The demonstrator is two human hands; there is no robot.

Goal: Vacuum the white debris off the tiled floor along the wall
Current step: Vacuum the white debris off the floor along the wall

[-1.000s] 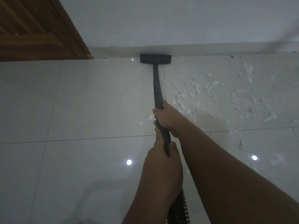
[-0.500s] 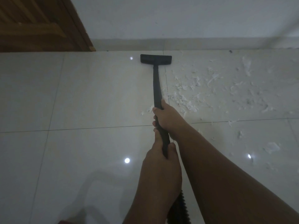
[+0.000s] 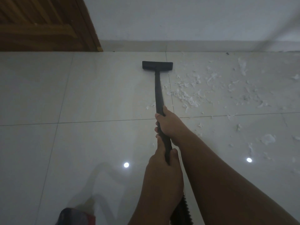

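Note:
A black vacuum wand (image 3: 158,91) runs away from me to a flat black floor nozzle (image 3: 157,65) resting on the glossy tiles a short way from the white wall. My right hand (image 3: 168,123) grips the wand further up. My left hand (image 3: 164,169) grips it nearer me, just above the ribbed black hose (image 3: 182,211). White shredded debris (image 3: 203,88) lies scattered over the tiles to the right of the wand, with a few bits just left of it.
The white wall and its skirting (image 3: 194,46) run across the top. A brown wooden door (image 3: 40,23) fills the top left corner. A dark red-edged object (image 3: 73,216), blurred, shows at the bottom edge. Ceiling lights reflect in the tiles.
The nozzle has been pulled back from the skirting toward me, leaving a gap of bare tile. Both hands kept their grip. A dark object came into view at the bottom.

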